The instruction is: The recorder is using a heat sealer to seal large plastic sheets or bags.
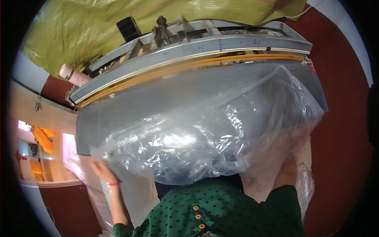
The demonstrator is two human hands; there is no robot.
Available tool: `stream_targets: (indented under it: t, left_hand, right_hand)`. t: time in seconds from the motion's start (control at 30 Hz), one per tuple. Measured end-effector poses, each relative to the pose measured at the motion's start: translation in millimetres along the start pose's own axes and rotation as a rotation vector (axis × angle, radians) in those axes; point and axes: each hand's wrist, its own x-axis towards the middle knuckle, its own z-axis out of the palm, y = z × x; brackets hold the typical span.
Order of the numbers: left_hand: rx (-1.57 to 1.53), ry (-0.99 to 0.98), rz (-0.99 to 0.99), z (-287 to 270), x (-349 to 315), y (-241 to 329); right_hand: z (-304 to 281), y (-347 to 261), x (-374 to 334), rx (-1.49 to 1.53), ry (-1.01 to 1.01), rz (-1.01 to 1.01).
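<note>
A large clear plastic bag point(177, 140), crinkled and shiny, spreads over the grey flat surface of the machine bed point(130, 98) and down to my waist. Its left corner meets my left hand point(102, 170), whose slightly blurred fingers are closed on the edge of the film. On the other side, my right forearm point(287, 173) reaches up behind the cloudy film. My right hand is hidden there, so its fingers cannot be made out. The bag's far right part rises to a peak above the surface.
Beyond the surface runs a grey metal frame point(189, 48) with an orange strip point(197, 62). A pink bottle point(75, 75) and a black phone-like object point(128, 29) rest near it. Yellow-green sheeting point(94, 27) lies behind. More clear plastic point(304, 183) hangs at my right.
</note>
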Motion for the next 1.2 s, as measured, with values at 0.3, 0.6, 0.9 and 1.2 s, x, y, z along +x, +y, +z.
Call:
stream_targets:
  t: [0.3, 0.6, 0.9, 1.2]
  left_hand:
    - [-0.53, -1.447, -0.151, 159, -186, 29]
    - [-0.472, -1.47, 0.345, 184, -187, 155]
    - [-0.134, -1.224, 0.286, 125, -138, 45]
    - [-0.319, -0.432, -0.798, 39, -108, -164]
  right_hand:
    - [11, 12, 41, -0.119, -0.044, 0.074]
    - [-47, -87, -42, -0.24, -0.039, 0.063]
    - [-77, 102, 27, -0.404, -0.108, -0.077]
    - [-366, 716, 244, -0.561, -0.145, -0.159]
